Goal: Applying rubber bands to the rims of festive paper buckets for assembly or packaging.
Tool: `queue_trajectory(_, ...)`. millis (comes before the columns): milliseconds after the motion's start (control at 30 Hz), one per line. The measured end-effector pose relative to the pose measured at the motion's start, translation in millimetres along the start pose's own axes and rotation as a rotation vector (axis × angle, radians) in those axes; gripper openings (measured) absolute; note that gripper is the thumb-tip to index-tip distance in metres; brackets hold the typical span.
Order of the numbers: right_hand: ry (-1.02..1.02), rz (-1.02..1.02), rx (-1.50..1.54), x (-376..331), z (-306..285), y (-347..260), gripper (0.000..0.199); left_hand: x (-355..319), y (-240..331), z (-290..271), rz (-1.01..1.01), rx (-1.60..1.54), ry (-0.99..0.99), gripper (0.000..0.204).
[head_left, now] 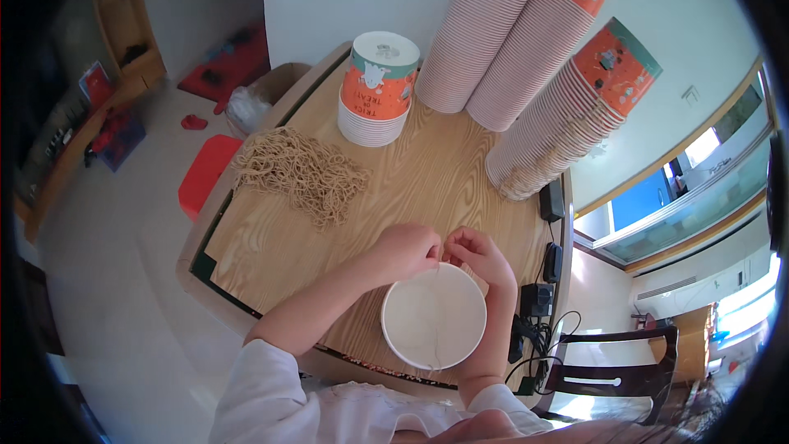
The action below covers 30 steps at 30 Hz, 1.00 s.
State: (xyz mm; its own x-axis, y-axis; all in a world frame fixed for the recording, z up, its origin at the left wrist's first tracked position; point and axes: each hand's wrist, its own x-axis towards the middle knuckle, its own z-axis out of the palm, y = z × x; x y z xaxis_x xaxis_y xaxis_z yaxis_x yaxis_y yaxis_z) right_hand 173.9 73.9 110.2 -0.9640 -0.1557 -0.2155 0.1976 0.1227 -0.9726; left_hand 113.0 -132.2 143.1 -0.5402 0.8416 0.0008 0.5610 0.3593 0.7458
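A white paper bucket (433,315) lies open toward me at the near edge of the wooden table (427,164). My left hand (407,248) and my right hand (479,253) meet at its far rim, both pinching a thin tan string (436,312) that runs down across the bucket's inside. A loose heap of the same tan strings (302,174) lies on the table to the left, a hand's width from my left hand.
A short stack of orange-and-white paper buckets (377,90) stands at the back. Three tall leaning bucket stacks (534,66) rest against the wall at right. Black chargers and cables (542,296) hang off the table's right edge. A red stool (205,174) stands on the floor.
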Motion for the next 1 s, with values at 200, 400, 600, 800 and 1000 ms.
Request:
queue_trajectory(200,-0.050,-0.001,-0.183,8,-5,-20,0.005,-27,27,29,0.438,0.459,0.143,0.026)
queue_trajectory(400,-0.130,-0.022,-0.381,17,-5,-32,0.006,-8,32,59,0.336,1.055,-0.499,0.035)
queue_trajectory(600,-0.212,-0.085,-0.485,20,-16,-28,0.007,24,31,37,0.542,1.055,-0.842,0.030)
queue_trajectory(800,-0.257,-0.068,-0.490,21,-12,-34,0.007,10,-2,-4,0.385,0.336,-0.213,0.011)
queue_trajectory(1000,-0.184,-0.053,-0.503,17,-12,-33,0.008,-22,8,-19,0.099,-0.304,-0.198,0.022)
